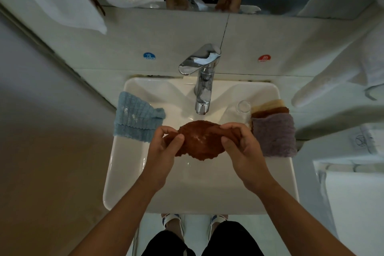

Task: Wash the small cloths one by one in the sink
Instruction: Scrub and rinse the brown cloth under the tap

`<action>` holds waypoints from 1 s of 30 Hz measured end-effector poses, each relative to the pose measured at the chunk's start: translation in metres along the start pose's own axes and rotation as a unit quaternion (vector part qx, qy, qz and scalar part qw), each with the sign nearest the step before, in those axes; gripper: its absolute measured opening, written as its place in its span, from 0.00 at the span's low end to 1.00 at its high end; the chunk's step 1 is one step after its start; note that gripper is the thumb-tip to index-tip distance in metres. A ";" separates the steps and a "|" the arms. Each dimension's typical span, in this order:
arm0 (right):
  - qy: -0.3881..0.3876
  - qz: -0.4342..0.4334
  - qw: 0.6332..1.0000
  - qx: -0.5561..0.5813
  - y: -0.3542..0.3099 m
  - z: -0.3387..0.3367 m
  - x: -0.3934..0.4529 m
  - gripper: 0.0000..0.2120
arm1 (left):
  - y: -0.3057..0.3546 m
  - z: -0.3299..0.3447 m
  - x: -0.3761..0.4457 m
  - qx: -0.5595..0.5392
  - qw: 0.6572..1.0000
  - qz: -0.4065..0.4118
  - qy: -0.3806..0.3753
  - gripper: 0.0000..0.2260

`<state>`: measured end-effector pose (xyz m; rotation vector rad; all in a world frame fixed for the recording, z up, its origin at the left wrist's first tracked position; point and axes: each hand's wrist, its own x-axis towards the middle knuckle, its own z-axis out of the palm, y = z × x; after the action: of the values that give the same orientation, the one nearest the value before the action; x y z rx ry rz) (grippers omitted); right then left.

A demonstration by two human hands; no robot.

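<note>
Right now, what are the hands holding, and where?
The brown cloth: the left hand pinches its left edge, the right hand grips its right edge.

Five small cloths point(200, 140) (three stacked), one faucet point(202, 81), one glass point(243, 107).

Pale tiled wall point(158, 33), white hanging towels point(62, 0)

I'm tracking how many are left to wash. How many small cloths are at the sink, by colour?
Brown, held in both hands: 1
Blue, on the left rim: 1
Purple, top of the right stack: 1
Brown, in the stack: 1
Cream, in the stack: 1
Total: 5
</note>
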<state>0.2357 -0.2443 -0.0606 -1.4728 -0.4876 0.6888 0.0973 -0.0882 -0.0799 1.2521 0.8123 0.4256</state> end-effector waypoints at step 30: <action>-0.096 -0.094 0.928 -0.347 0.025 0.062 0.018 0.08 | 0.010 0.056 0.024 -0.093 0.975 -0.075 0.185 0.10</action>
<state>0.2034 -0.1876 -0.0835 -1.9877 -1.0901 0.5279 0.1558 -0.1055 -0.0729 0.9409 1.1469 0.6085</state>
